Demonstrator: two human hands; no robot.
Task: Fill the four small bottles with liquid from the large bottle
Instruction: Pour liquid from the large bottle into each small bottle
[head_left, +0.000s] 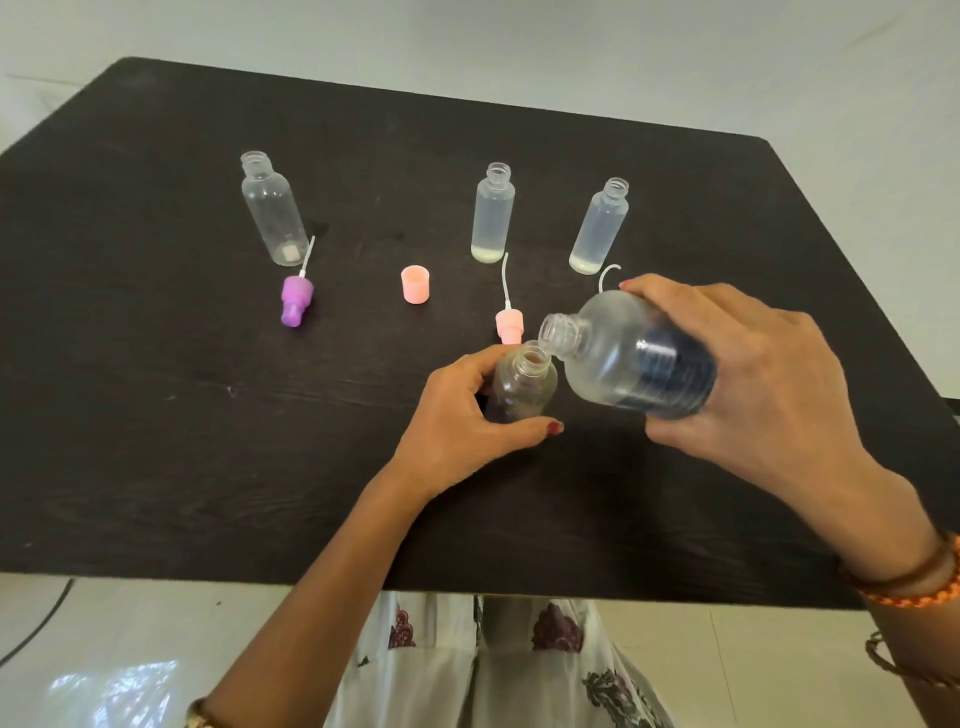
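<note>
Clear large bottle (631, 358) lay tipped in right hand (753, 374), fingers wrapped round it, mouth over small bottle (522, 387) gripped upright on counter (208, 415) by left hand (462, 415). No legible labels.

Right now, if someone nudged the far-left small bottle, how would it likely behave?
The far-left small bottle looks empty, so it is probably light. Tall, narrow and uncapped, it would likely tip easily, then roll on the table. It seems to be thin plastic, unlikely to break.
</note>
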